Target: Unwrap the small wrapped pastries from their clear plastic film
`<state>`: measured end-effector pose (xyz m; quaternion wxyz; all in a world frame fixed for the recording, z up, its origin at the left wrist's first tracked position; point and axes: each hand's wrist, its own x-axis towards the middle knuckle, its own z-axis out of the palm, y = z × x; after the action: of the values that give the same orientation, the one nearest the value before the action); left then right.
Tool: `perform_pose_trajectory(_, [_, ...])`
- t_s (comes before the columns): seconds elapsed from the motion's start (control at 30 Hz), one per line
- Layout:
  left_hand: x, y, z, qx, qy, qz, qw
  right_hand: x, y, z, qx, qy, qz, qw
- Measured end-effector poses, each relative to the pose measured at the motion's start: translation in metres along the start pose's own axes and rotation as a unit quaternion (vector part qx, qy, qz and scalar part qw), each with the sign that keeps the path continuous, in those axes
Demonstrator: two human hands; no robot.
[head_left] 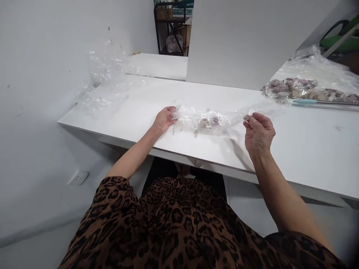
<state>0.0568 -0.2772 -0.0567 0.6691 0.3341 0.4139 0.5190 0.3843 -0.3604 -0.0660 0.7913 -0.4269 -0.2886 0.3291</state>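
A sheet of clear plastic wrap stretches between my two hands just over the white table. Two small roundish, brown-purple pieces show in its middle, side by side; their exact kind is unclear. My left hand has its fingers closed on the left end of the wrap, at table height. Held a little above the tabletop, my right hand pinches the gathered right end between thumb and fingers.
Crumpled clear plastic lies at the table's left end by the wall. At the back right are wrapped brown-purple pieces beside a light-blue-handled tool. An upright white panel borders the table's back; a black shelf stands behind.
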Motion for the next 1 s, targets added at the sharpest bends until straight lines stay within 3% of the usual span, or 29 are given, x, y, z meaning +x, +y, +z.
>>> perform_pose_trajectory(0.13, [-0.002,0.008,-0.004,0.181,0.007,0.081,0.980,-0.004,-0.001,-0.005,0.001,0.005,0.006,1.000])
perform_pose_trajectory(0.2, [-0.001,0.011,0.006,0.298,-0.022,0.171,0.939,-0.006,-0.003,-0.008,-0.010,-0.013,0.001,1.000])
perform_pose_trajectory(0.3, [0.005,0.009,0.040,0.507,-0.124,0.262,0.811,-0.010,-0.007,-0.012,-0.022,-0.041,-0.015,0.999])
perform_pose_trajectory(0.37, [0.013,0.002,0.071,0.626,-0.208,0.256,0.707,-0.013,-0.011,-0.012,-0.027,-0.058,-0.025,0.998])
perform_pose_trajectory(0.43, [0.021,-0.008,0.100,0.697,-0.281,0.225,0.621,-0.015,-0.016,-0.012,-0.027,-0.070,-0.034,0.997])
perform_pose_trajectory(0.5, [0.028,-0.018,0.122,0.727,-0.329,0.192,0.572,-0.017,-0.020,-0.011,-0.024,-0.076,-0.041,0.996])
perform_pose_trajectory(0.53, [0.030,-0.022,0.129,0.731,-0.340,0.179,0.564,-0.017,-0.022,-0.011,-0.022,-0.077,-0.044,0.996])
perform_pose_trajectory(0.6, [0.033,-0.029,0.134,0.724,-0.345,0.157,0.577,-0.016,-0.024,-0.012,-0.016,-0.075,-0.046,0.996])
perform_pose_trajectory(0.63, [0.033,-0.031,0.132,0.708,-0.345,0.145,0.599,-0.014,-0.025,-0.013,-0.013,-0.073,-0.046,0.996])
perform_pose_trajectory(0.73, [0.030,-0.028,0.120,0.590,-0.326,0.107,0.731,-0.005,-0.025,-0.018,-0.010,-0.052,-0.046,0.998])
perform_pose_trajectory(0.83, [0.023,-0.014,0.105,0.432,-0.260,0.103,0.858,0.006,-0.023,-0.024,-0.016,-0.019,-0.026,0.999])
perform_pose_trajectory(0.9, [0.017,-0.005,0.097,0.361,-0.208,0.118,0.901,0.010,-0.020,-0.025,-0.033,0.007,0.005,0.999])
perform_pose_trajectory(1.0, [0.006,0.001,0.092,0.316,-0.131,0.119,0.932,0.005,-0.009,-0.015,-0.063,0.016,0.060,0.996])
